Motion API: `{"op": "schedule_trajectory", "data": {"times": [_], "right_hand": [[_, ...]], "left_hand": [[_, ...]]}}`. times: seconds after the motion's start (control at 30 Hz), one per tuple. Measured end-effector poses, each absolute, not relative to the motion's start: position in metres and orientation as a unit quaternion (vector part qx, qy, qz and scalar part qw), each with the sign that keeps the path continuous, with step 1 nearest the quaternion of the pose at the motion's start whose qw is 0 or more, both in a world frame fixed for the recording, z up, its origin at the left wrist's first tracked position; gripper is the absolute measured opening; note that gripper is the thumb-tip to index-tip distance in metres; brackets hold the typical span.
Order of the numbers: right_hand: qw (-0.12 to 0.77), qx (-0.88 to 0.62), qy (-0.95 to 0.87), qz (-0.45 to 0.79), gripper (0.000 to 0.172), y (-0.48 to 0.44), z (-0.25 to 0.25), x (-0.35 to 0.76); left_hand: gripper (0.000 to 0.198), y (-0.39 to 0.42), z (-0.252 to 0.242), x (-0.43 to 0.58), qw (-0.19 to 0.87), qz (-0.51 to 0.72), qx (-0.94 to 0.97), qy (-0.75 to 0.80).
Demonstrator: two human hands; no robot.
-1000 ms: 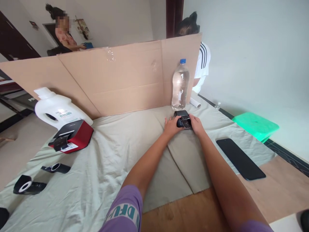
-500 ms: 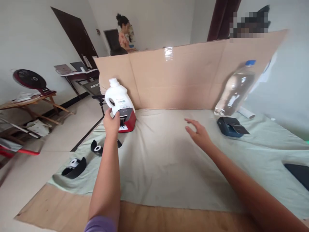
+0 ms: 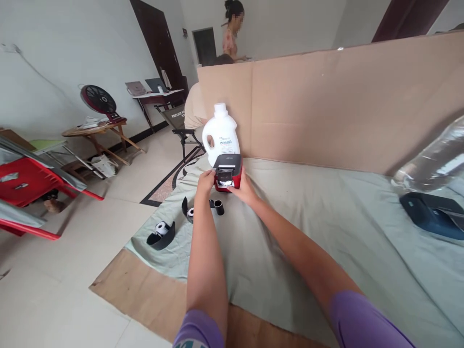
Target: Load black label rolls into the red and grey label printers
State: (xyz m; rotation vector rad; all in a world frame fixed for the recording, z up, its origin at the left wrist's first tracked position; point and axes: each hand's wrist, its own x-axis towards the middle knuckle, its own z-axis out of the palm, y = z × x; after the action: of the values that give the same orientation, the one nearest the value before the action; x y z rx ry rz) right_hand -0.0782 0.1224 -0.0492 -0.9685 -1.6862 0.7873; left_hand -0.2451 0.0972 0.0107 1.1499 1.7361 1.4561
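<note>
Head view: I see the red-and-black device (image 3: 232, 163) near the far left corner of the tabletop (image 3: 143, 290); left hand (image 3: 206, 183), partly curled, holds its left side; right hand (image 3: 246, 191), partly curled, its right; white jug (image 3: 224, 133) just behind.

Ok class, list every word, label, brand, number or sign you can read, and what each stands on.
"PROJE…": folding chair back; later letters unclear.
White jug: blue-green label print, too small.
Red-and-black device: top mark, too small.
Left purple sleeve: print cut off.
</note>
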Motion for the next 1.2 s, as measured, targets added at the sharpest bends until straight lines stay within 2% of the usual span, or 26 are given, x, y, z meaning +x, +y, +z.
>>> {"op": "schedule_trajectory", "data": {"times": [0.27, 0.4, 0.5, 0.63, 0.77, 0.87, 1.0, 1.2], "right_hand": [[0.565, -0.368, -0.672, 0.307, 0.106, 0.111, -0.03, -0.037], [0.598, -0.351, -0.67, 0.264, 0.1, 0.08, 0.002, 0.027], [0.603, -0.403, -0.65, 0.229, 0.094, 0.042, 0.021, 0.084], [0.567, -0.477, -0.646, 0.181, 0.092, -0.016, 0.026, 0.158], [0.526, -0.479, -0.693, 0.117, 0.092, -0.067, 0.013, 0.195], [0.517, -0.486, -0.694, 0.12, 0.088, -0.093, 0.001, 0.191], [0.519, -0.48, -0.689, 0.157, 0.081, -0.107, -0.01, 0.174], [0.512, -0.487, -0.689, 0.161, 0.087, -0.105, -0.026, 0.176]], "left_hand": [[0.025, 0.088, 0.04, -0.196, 0.271, 0.519, 0.503, 0.636], [0.03, 0.06, 0.077, -0.135, 0.215, 0.491, 0.599, 0.595], [0.036, 0.028, 0.09, -0.081, 0.217, 0.52, 0.646, 0.515], [0.052, -0.014, 0.063, -0.024, 0.308, 0.558, 0.676, 0.369], [0.066, -0.05, 0.013, -0.004, 0.415, 0.531, 0.667, 0.317], [0.067, -0.072, -0.009, -0.008, 0.448, 0.513, 0.652, 0.332], [0.064, -0.088, -0.015, -0.017, 0.466, 0.508, 0.627, 0.362], [0.063, -0.09, -0.016, -0.02, 0.484, 0.499, 0.622, 0.361]]}}
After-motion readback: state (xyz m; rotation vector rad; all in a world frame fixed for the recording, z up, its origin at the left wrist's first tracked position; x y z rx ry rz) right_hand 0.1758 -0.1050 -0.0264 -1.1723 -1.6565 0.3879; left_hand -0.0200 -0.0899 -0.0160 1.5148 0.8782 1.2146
